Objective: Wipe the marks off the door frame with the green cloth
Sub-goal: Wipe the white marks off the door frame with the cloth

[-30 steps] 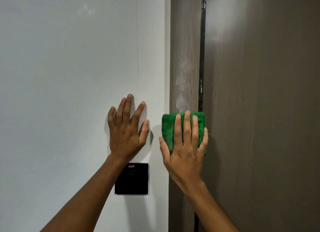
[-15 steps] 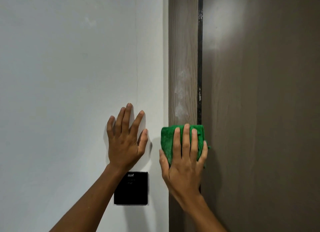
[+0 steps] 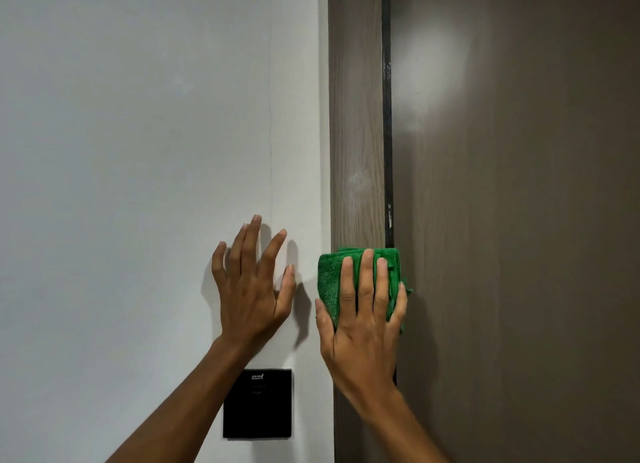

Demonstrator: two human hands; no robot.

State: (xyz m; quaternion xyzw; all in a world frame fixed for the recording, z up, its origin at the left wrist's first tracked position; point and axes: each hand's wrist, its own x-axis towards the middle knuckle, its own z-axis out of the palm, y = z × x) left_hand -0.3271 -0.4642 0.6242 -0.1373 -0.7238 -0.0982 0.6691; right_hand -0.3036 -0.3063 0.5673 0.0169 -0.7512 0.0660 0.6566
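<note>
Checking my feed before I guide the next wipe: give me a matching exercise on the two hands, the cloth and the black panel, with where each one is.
Things:
1. left hand
2. right hand
3. green cloth
4. black wall panel

Places:
A. on the white wall, below the left wrist
B. against the brown door frame, under flat fingers
C. spread on the white wall, holding nothing
D. laid flat over the cloth

Pairs: 1-C, 2-D, 3-B, 4-A
</note>
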